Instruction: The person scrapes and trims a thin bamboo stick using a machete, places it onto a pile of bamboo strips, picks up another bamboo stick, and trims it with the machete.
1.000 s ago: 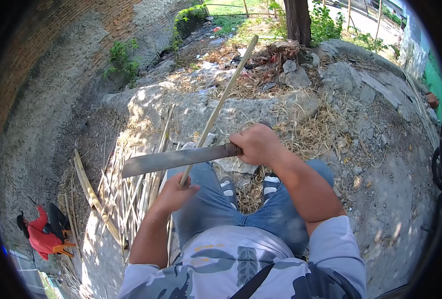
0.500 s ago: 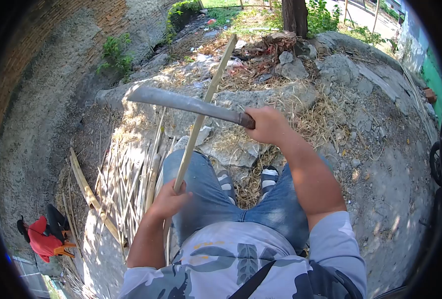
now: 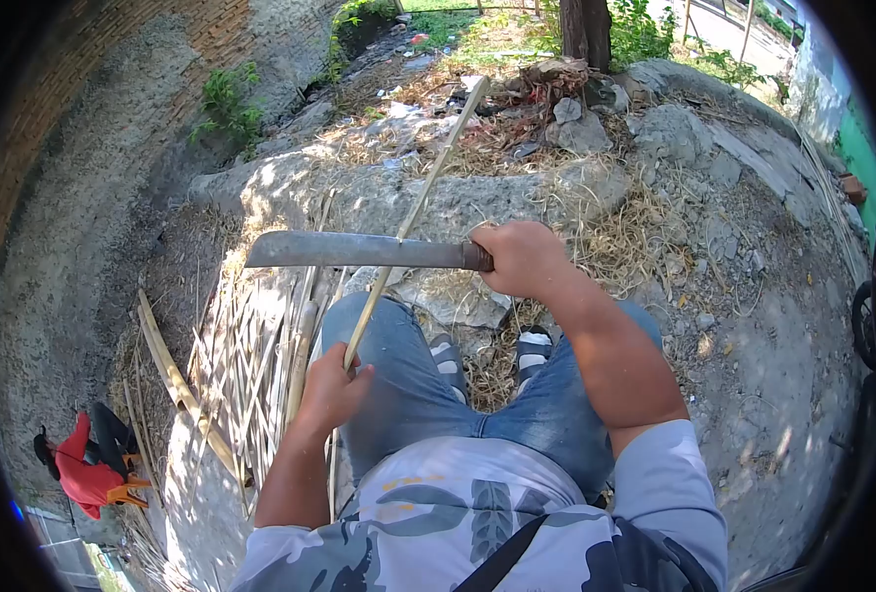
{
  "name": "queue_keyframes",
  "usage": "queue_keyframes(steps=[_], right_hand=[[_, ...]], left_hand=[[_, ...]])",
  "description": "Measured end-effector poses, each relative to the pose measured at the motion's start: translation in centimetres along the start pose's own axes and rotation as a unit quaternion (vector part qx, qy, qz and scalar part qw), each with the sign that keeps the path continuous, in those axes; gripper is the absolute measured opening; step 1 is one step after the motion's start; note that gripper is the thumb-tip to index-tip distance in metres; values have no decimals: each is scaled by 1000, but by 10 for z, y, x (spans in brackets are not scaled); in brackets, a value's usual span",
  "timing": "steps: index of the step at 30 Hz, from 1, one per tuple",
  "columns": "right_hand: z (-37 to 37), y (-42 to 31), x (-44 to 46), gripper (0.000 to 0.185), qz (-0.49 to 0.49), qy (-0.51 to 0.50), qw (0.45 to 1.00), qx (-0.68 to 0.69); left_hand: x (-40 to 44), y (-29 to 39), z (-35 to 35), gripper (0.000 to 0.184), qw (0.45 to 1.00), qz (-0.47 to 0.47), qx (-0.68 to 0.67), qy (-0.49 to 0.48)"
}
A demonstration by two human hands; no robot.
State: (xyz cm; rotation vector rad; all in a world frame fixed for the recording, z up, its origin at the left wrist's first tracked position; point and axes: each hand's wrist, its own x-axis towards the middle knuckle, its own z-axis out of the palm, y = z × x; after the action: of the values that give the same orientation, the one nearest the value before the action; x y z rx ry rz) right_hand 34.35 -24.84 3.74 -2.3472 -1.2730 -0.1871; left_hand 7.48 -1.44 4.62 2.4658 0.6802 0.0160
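Observation:
My left hand (image 3: 333,387), above my left thigh, is closed around the lower end of a long, thin bamboo strip (image 3: 436,178). The strip slants up and away to the right. In my right hand (image 3: 525,259) is the handle of a machete (image 3: 354,251), its broad grey blade pointing left and nearly level. The blade crosses the strip at about its middle and seems to touch it; the exact contact is too small to tell. To the left of my legs lies a pile of split bamboo strips (image 3: 250,345).
A thick bamboo piece (image 3: 183,390) lies left of the pile. Further left, a person in red (image 3: 80,469) sits on an orange chair (image 3: 130,491). Ahead are a low concrete ledge (image 3: 359,202), dry shavings (image 3: 596,232), rocks (image 3: 578,128) and a tree trunk (image 3: 584,35).
My right hand has come lower and nearer, bringing the machete down along the strip and turning its blade more level. The strip has turned in my left hand, its far end shifting slightly right.

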Motion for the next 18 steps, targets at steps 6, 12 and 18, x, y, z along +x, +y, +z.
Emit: queue_keyframes(steps=[6,12,18], right_hand=[[3,-35,-1,19,-68,-35,997,7],[1,-6,3,19,-20,-27,999,-5],[-4,-5,0,19,-5,-15,1000,-26]], left_hand=[[-2,20,3,30,1000,-14,0,-18],[-9,3,-5,30,1000,-7,16,-21],[-7,-4,1,31,998,-37,23,-38]])
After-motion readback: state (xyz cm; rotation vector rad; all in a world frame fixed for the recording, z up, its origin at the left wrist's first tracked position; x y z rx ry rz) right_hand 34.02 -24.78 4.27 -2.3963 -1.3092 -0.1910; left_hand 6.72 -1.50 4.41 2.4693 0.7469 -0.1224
